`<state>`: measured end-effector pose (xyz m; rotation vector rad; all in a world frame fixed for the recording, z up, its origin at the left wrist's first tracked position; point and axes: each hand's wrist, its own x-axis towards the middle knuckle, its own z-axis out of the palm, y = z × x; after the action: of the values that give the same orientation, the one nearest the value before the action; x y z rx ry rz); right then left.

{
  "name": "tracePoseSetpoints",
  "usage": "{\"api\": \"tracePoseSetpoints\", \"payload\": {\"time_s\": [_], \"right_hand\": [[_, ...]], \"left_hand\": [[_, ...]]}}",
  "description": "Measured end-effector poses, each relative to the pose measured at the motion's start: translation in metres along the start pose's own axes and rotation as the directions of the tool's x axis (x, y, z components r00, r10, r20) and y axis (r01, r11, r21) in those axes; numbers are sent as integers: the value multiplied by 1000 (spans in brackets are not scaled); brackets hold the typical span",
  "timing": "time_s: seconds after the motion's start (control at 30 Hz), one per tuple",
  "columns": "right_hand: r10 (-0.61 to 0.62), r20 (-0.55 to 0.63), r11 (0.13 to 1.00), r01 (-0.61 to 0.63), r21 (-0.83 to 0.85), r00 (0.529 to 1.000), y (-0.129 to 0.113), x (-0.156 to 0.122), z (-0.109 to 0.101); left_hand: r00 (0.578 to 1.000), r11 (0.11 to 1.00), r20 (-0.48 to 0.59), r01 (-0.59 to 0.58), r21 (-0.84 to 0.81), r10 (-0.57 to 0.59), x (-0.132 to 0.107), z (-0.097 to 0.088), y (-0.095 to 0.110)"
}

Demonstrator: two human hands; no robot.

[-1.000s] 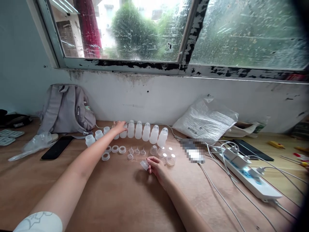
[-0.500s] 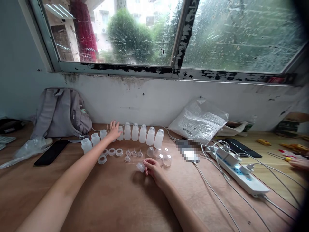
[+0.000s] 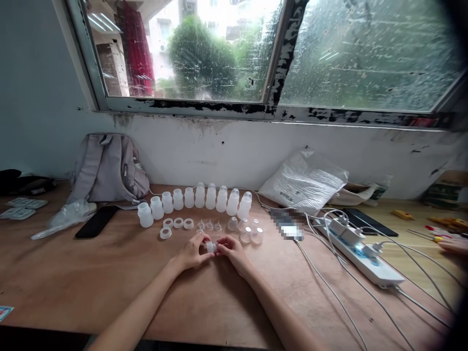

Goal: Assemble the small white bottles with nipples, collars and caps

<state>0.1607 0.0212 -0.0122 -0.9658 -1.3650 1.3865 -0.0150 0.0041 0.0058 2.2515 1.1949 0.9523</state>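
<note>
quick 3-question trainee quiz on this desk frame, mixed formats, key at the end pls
1. True or false: the left hand and the right hand meet at one small clear part.
2. Which lies between the row of bottles and the hands? A) white rings B) backpack C) power strip
3. Fill in: the black phone lies on the wooden table, to the ____ of the bottles in the picture.

Key
1. True; both hands pinch it just above the table.
2. A; the rings sit in a short row in front of the bottles.
3. Left.
</note>
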Motion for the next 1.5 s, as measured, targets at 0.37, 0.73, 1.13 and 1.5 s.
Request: {"api": "tracePoseSetpoints", "payload": {"time_s": [0.37,0.73,1.13,1.5], "right_hand": [[-209,140,854,250,-456,968,3,-2,5],[-257,-2,837,221,-501,967,12,7,12],[-380,-113,740,228,-633,918,16,26,16],[-396,-17,693,287,-662,918,17,53,26]], "left_hand": [[998,1000,-60,8,23,-6,-1,3,-11],[995,995,-94,-7,101,16,-6,6,-12],[930,874,-345,266,407,-123,-28,-27,-41],[871,683,-434,463,565,-231,-21,-24,-47]]}}
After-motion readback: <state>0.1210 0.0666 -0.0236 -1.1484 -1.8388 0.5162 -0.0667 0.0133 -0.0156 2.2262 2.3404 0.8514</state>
